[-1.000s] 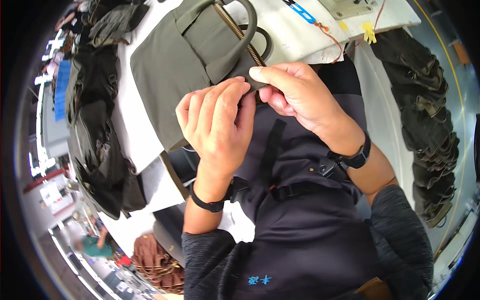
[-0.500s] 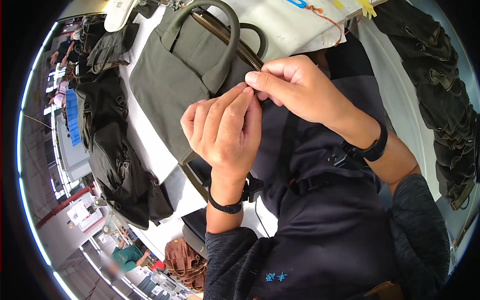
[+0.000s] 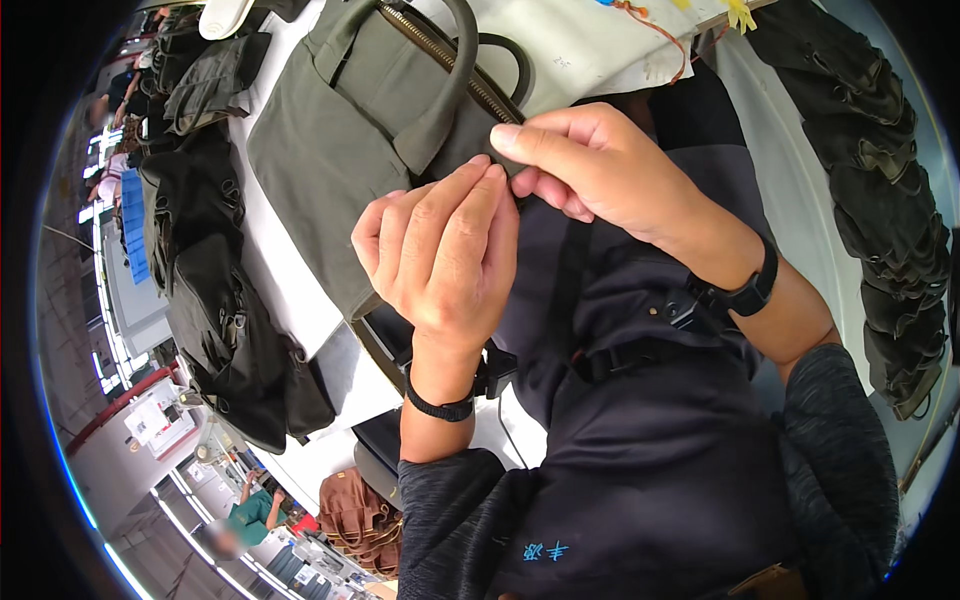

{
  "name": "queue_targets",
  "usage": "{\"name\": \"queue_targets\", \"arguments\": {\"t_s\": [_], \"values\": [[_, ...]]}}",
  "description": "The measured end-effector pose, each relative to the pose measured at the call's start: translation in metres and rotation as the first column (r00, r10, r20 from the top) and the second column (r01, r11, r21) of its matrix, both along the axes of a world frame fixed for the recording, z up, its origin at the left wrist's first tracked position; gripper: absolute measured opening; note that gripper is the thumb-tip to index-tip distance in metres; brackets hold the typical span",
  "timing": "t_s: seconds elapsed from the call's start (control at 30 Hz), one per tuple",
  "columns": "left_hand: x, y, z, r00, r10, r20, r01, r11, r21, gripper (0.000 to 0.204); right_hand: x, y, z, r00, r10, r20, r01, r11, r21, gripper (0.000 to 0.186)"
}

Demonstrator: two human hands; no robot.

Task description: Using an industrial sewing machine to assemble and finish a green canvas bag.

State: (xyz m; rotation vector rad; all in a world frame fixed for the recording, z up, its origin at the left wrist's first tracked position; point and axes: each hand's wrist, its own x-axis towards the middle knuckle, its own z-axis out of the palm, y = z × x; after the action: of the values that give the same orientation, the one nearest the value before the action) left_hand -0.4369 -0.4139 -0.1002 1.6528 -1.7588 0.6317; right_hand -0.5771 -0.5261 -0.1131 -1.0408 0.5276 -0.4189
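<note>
The olive-green bag (image 3: 340, 140) lies flat on the white worktop (image 3: 600, 45), its near end hanging over the worktop's near edge toward the person's lap. The left hand (image 3: 440, 260) rests against that end with its fingers (image 3: 470, 200) straight and pressed together, tips touching the fabric beside the zip; whether anything is pinched under them cannot be told. The right hand (image 3: 600, 165) meets it from the other side, fingers curled shut on the bag's edge at the end of the brass zip (image 3: 450, 65). Two curved handles (image 3: 455, 75) arch over the bag's top (one partly hidden behind the other). Along the worktop's left edge a heap of black bags (image 3: 215, 300) crowds close beside the olive one. A stack of dark folded bags (image 3: 880, 200) stands off the right edge. A brown bag (image 3: 350, 515) sits low by the person's left elbow.
</note>
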Motion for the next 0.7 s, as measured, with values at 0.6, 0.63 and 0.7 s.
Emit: {"name": "queue_targets", "arguments": {"t_s": [0.6, 0.63, 0.7], "values": [[0.003, 0.01, -0.001, 1.0, 0.019, -0.007, -0.019, 1.0, 0.017, 0.024, 0.008, 0.001, -0.004, 1.0, 0.009, -0.018, -0.011, 0.996, -0.086, 0.043], [0.003, 0.009, -0.002, 1.0, 0.022, 0.004, -0.022, 1.0, 0.015, 0.024, 0.01, 0.002, -0.005, 1.0, -0.006, -0.021, 0.005, 0.997, -0.082, 0.044], [0.002, 0.009, -0.001, 1.0, 0.021, 0.014, -0.022, 1.0, 0.019, 0.024, 0.011, 0.004, -0.007, 1.0, -0.027, 0.012, 0.028, 0.993, -0.116, 0.044]]}}
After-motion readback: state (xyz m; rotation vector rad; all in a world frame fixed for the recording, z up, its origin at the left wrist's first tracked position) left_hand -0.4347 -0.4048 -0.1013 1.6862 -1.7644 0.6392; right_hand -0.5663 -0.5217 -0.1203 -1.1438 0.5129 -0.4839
